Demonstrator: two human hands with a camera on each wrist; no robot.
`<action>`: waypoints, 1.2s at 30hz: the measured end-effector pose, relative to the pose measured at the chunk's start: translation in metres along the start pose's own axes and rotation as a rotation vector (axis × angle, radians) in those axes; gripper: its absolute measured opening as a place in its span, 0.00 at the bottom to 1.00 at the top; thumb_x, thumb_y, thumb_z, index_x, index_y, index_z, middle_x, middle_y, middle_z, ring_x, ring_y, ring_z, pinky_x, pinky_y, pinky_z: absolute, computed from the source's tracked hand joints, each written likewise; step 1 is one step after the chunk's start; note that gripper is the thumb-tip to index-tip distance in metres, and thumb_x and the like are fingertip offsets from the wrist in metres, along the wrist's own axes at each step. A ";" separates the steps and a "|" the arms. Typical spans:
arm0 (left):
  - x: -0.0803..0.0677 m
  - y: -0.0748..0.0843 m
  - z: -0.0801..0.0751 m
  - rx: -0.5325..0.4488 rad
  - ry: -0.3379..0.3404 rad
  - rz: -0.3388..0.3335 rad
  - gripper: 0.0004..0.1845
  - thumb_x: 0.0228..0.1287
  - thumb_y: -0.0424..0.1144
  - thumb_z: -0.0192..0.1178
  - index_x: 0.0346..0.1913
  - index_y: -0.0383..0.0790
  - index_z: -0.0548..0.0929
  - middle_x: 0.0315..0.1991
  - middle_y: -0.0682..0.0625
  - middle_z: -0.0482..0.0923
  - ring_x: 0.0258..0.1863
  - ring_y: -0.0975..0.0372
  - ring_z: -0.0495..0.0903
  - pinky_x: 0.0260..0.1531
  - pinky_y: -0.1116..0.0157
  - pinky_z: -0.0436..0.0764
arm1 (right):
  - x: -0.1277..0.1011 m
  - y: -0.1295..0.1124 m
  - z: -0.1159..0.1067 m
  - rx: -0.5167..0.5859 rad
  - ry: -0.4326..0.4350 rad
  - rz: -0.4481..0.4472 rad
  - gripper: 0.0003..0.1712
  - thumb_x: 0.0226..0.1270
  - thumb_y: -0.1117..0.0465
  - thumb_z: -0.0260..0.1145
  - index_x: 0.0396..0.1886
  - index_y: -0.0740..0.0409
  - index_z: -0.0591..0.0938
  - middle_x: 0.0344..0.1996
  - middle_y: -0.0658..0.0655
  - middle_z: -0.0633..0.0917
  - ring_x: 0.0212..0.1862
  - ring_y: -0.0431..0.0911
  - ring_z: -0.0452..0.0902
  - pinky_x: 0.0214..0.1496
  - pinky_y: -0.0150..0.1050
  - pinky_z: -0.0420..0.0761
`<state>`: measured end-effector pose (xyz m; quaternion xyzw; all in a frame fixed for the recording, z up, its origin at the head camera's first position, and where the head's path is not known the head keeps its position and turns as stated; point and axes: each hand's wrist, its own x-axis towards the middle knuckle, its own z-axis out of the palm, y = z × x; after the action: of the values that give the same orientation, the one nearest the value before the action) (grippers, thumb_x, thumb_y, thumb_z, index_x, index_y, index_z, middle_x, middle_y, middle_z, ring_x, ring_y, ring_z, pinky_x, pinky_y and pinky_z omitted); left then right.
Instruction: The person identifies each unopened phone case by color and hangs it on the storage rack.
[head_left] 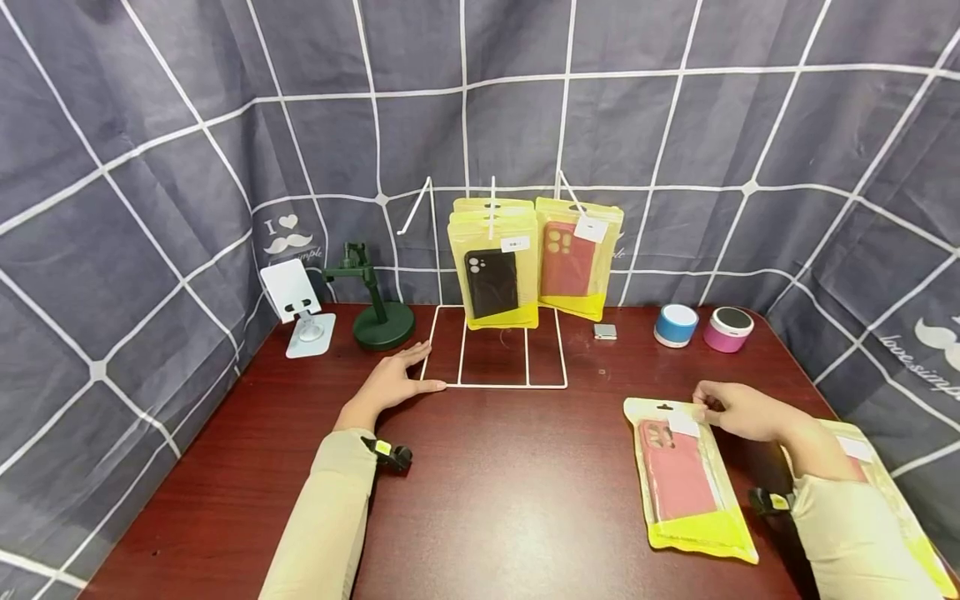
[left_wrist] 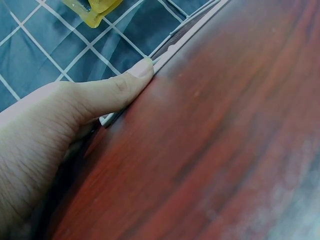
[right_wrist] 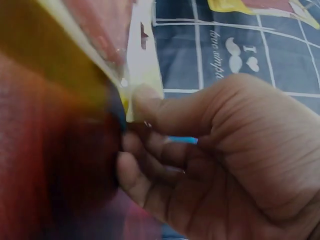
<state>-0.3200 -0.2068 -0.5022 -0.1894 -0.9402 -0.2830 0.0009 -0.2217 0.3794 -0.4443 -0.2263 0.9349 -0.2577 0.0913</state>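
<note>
A white wire display rack (head_left: 495,367) stands at the back middle of the dark red table (head_left: 480,492). On its hooks hang yellow packets with a black phone case (head_left: 493,283) and a red phone case (head_left: 570,260). My left hand (head_left: 396,381) lies flat on the table, fingers straight, thumb (left_wrist: 116,89) against the rack's base wire (left_wrist: 165,56). My right hand (head_left: 731,408) pinches the top edge of a yellow packet with a pink-red phone case (head_left: 678,475) that lies on the table; the thumb (right_wrist: 165,107) presses the packet's header (right_wrist: 142,55).
At the back left stand a white phone stand (head_left: 296,308) and a green stand (head_left: 375,300). A small silver object (head_left: 604,331), a blue speaker (head_left: 675,324) and a pink speaker (head_left: 728,329) sit at the back right. Another yellow packet (head_left: 877,475) lies under my right forearm.
</note>
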 end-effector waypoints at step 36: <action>-0.001 0.000 0.002 0.019 0.002 -0.009 0.57 0.47 0.79 0.63 0.77 0.51 0.65 0.77 0.51 0.59 0.76 0.54 0.57 0.71 0.49 0.62 | 0.001 -0.130 -0.042 0.632 0.734 -0.231 0.05 0.62 0.76 0.70 0.37 0.73 0.84 0.27 0.51 0.87 0.27 0.38 0.80 0.29 0.27 0.77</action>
<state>-0.3193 -0.2062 -0.5041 -0.1849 -0.9438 -0.2741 0.0022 -0.1856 0.2978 -0.3403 -0.1842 0.7504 -0.5995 -0.2088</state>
